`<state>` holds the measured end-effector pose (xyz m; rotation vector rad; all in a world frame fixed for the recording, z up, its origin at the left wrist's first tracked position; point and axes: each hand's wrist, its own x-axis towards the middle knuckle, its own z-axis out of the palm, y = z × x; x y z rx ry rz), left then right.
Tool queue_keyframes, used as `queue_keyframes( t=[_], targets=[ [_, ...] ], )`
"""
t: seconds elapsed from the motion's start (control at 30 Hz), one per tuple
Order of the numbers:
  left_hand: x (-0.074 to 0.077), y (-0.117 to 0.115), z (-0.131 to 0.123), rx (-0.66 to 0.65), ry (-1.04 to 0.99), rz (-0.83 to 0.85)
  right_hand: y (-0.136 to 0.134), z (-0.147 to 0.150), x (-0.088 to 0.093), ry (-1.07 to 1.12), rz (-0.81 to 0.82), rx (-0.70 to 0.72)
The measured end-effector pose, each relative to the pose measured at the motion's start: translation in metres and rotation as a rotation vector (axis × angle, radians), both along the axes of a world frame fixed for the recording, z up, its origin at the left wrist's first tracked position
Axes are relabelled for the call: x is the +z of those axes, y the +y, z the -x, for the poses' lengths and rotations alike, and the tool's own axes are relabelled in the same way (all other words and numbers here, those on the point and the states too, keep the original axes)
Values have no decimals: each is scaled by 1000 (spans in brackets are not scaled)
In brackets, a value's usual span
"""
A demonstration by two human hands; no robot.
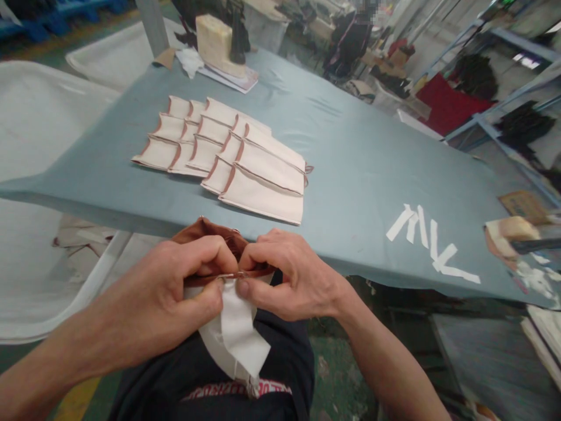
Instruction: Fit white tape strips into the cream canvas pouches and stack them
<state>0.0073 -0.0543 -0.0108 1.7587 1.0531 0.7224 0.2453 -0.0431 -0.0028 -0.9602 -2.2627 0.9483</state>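
Note:
Close to my body, just below the table's front edge, both hands pinch the rim of a fabric piece [205, 230] with a brown lining and a white outside. My left hand [199, 275] grips the rim with thumb and fingers from the left. From the right, my right hand [284, 272] pinches the same rim, its thumb almost meeting the left one. A white fabric strip [241, 330] hangs down from between the two thumbs. What lies under the fingertips is partly hidden.
On the blue-covered table [350, 193] lie overlapping cream fabric pieces [267, 193] with brown edges. Loose white strips [423, 228] are scattered at the right. A yellowish block [214, 44] stands at the back. White bins [35, 117] flank the left side; a person [346, 44] is in the background.

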Motion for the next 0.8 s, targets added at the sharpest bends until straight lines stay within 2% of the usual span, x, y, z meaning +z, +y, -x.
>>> queue_keyframes(
  t=[0.13,0.27,0.43,0.57,0.67,0.8],
  targets=[
    [-10,4,5,-40,-35,61,-3,6,-5,-22,-42,-63],
    [-11,11,14,-99,-46,198,2,4,-10,36,-4,-7],
    [-3,21,14,-192,-42,177,5,-3,-6,44,74,66],
    [-3,18,11,-210,-62,112,1,-3,-3,89,92,72],
    [-7,14,14,-228,-30,6,-3,1,-8,138,25,68],
    [-11,13,19,-258,9,-22,-6,2,-20,93,-106,12]
  ],
)
